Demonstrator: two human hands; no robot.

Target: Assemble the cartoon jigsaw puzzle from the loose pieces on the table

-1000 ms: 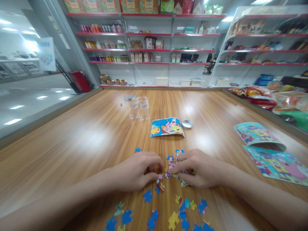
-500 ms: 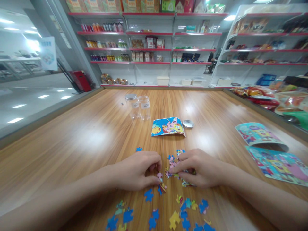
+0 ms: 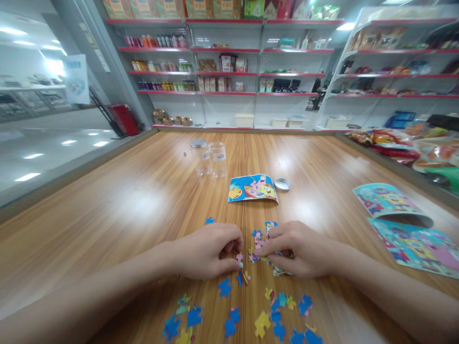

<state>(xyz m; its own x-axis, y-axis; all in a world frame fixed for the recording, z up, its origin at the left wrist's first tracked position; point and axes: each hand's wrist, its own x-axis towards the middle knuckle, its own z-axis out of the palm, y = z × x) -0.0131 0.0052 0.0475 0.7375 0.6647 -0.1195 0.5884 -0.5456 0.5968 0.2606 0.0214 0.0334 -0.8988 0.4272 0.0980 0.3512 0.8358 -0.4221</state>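
Note:
My left hand (image 3: 211, 251) is closed, its thumb and fingertips around a small pink jigsaw piece (image 3: 240, 257). Just to the right, my right hand (image 3: 301, 248) has its fingers bent down onto a cluster of puzzle pieces (image 3: 261, 241), pressing on them; part of the cluster is hidden beneath the hand. A narrow gap of table separates the pink piece from the cluster. Nearer to me lie loose pieces, among them a blue piece (image 3: 224, 287) and a yellow piece (image 3: 262, 325). Beyond the hands is a curled picture sheet (image 3: 253, 188) with cartoon figures.
Two clear jars (image 3: 217, 160) stand farther back, one with a metal lid. A loose silver lid (image 3: 283, 184) lies beside the sheet. More picture sheets (image 3: 419, 243) rest at the right. Packaged snacks (image 3: 383, 143) sit past the table's right edge, and shelves (image 3: 225, 74) rise behind.
The whole view has shifted slightly, so everything sits a little farther right. Both hands keep nearly the same pose over the pieces.

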